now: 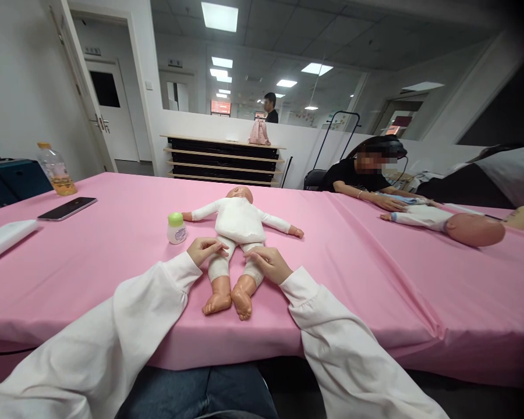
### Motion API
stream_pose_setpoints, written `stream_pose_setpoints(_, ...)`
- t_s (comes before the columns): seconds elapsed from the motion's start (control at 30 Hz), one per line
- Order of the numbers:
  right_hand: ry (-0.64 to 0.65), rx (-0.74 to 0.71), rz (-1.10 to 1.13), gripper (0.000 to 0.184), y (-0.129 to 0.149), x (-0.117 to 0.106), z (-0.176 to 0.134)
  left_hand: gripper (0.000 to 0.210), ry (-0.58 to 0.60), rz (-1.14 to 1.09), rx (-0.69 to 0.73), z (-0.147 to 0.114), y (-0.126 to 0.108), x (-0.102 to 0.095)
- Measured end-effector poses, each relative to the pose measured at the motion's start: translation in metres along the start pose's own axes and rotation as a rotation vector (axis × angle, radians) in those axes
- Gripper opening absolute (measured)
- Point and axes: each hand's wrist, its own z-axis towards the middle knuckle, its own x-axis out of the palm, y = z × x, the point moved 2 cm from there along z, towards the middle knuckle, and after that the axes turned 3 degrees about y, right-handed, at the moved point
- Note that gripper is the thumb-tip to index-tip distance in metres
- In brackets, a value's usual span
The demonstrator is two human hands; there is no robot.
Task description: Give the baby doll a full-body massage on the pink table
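Observation:
A baby doll (240,218) lies on its back on the pink-covered table, head away from me and arms spread out. It wears a white long-sleeved top and white trousers (219,266) that end at the shins, leaving its feet bare. My left hand (207,250) is at the thigh on the left, thumb and fingers pinched together on the trouser cloth. At the other thigh, my right hand (269,263) pinches the trouser cloth in the same way. Just left of the doll stands a small white bottle (176,228) with a green cap.
A phone (68,208), a drink bottle (56,169) and a white packet (6,240) are on the table's left side. To the right, a co-worker (362,174) handles another doll (454,224). A fold runs along the pink cover (375,256). Shelving stands behind.

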Motion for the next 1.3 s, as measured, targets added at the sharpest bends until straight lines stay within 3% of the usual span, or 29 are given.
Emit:
stream_pose_setpoints(0.1, -0.029, -0.035, -0.091, 0.046, -0.002, 0.0, 0.002, 0.051, -0.023, 0.11, 0.101, 0.001, 0.001, 0.0)
stream_pose_setpoints(0.3, 0.194, -0.055, -0.146, 0.046, -0.004, 0.006, 0.004, 0.037, 0.339, 0.458, 0.273, -0.002, 0.0, 0.008)
stream_pose_setpoints(0.43, 0.289, -0.064, -0.027, 0.044, 0.007, 0.003, -0.004, 0.03, 0.446, 0.354, 0.2, -0.011, -0.01, 0.004)
stream_pose_setpoints(0.57, 0.254, 0.066, 0.226, 0.043, 0.012, -0.016, -0.023, 0.028, 0.504, 0.154, 0.069, -0.026, -0.017, -0.019)
stream_pose_setpoints(0.7, 0.15, 0.316, 0.473, 0.049, -0.004, -0.048, -0.04, 0.038, 0.388, -0.043, -0.058, -0.034, -0.013, -0.055)
stream_pose_setpoints(0.8, 0.03, 0.446, 0.401, 0.05, -0.02, -0.072, -0.03, 0.044, 0.138, -0.128, -0.104, -0.022, -0.016, -0.069)
stream_pose_setpoints(0.9, -0.063, 0.427, 0.251, 0.039, -0.029, -0.084, 0.007, 0.04, -0.148, -0.073, -0.08, 0.011, -0.032, -0.063)
stream_pose_setpoints(1.03, -0.156, 0.331, -0.017, 0.022, -0.035, -0.073, 0.066, 0.025, -0.307, 0.245, 0.031, 0.069, -0.05, -0.036)
stream_pose_setpoints(1.1, -0.096, 0.342, -0.186, 0.028, -0.039, -0.057, 0.085, 0.023, -0.291, 0.528, 0.034, 0.091, -0.047, -0.024)
stream_pose_setpoints(1.17, -0.008, 0.353, -0.302, 0.03, -0.042, -0.042, 0.093, 0.026, -0.164, 0.765, -0.045, 0.104, -0.034, -0.013)
stream_pose_setpoints(1.3, 0.021, 0.367, -0.437, 0.019, -0.042, -0.029, 0.097, 0.019, -0.05, 0.984, -0.177, 0.109, -0.017, -0.003)
